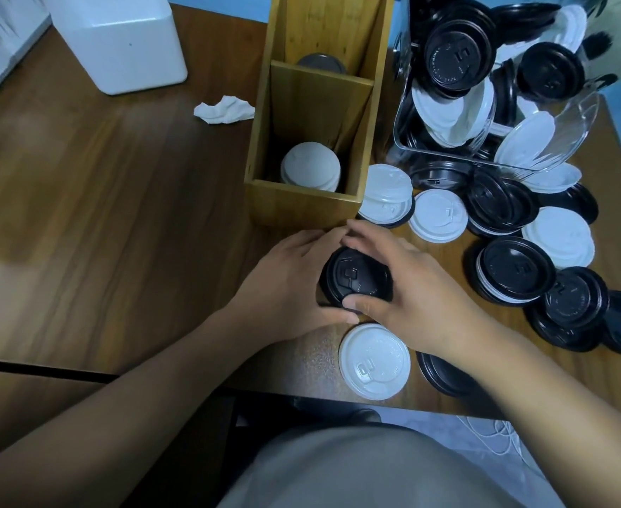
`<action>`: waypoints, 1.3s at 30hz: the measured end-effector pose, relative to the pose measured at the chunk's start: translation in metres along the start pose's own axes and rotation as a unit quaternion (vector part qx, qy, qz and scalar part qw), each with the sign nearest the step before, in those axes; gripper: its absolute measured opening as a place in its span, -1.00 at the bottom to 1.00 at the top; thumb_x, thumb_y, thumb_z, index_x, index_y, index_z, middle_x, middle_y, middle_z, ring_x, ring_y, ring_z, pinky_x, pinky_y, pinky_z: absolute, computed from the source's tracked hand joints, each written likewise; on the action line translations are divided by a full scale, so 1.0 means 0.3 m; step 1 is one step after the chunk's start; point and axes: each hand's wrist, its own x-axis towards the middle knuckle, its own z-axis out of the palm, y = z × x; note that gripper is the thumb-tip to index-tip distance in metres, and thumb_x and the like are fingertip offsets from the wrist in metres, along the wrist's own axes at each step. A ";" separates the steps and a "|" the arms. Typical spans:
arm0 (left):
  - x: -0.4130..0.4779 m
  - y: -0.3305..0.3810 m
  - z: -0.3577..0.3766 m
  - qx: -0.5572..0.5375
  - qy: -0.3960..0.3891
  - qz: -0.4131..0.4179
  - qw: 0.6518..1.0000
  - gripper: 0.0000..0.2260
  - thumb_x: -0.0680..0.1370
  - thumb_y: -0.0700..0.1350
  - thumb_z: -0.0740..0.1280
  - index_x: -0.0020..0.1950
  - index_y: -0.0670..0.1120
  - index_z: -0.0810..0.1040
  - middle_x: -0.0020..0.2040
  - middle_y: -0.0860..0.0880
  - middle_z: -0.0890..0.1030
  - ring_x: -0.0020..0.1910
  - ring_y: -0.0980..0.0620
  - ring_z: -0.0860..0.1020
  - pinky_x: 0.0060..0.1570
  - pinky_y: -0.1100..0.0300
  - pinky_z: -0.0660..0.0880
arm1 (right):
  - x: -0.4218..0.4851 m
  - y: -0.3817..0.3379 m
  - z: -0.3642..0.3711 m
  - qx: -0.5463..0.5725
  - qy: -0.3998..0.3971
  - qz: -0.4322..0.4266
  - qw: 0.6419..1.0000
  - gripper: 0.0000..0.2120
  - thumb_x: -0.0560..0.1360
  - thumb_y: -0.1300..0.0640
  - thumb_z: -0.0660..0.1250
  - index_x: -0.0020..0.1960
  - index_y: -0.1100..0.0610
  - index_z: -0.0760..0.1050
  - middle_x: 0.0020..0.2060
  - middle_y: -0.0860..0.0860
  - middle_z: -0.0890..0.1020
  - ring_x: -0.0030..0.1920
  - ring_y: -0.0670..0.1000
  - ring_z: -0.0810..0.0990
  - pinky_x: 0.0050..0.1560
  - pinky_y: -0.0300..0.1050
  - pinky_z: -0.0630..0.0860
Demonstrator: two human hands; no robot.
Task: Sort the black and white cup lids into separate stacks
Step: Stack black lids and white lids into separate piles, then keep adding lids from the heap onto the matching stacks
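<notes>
Both hands grip a small stack of black lids (354, 278) just in front of the wooden box. My left hand (287, 287) curls around its left side and my right hand (408, 291) wraps its right side, thumb on the near rim. The wooden divided box (301, 199) holds a stack of white lids (310, 168) in its near compartment and a dark lid (321, 64) in the far one. A single white lid (374, 361) lies by the table's near edge. Several loose black lids (514, 271) and white lids (437, 214) lie scattered at the right.
A tipped clear plastic container (573, 115) at the back right spills mixed lids. A crumpled tissue (224, 110) lies left of the box, and a white appliance (118, 38) stands at the back left. The table's near edge (301, 394) runs under my forearms.
</notes>
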 end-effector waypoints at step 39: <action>0.057 0.080 0.075 0.166 0.028 -0.010 0.986 -0.15 0.39 0.47 0.33 0.48 -0.09 0.45 0.20 -0.01 0.62 0.18 -0.05 0.46 0.17 0.06 0.40 | -0.303 0.315 -0.327 0.070 0.233 0.114 0.963 -0.90 0.46 0.05 0.53 -0.18 -0.07 0.63 0.17 -0.20 0.59 0.29 -0.15 0.48 0.35 -0.15 0.33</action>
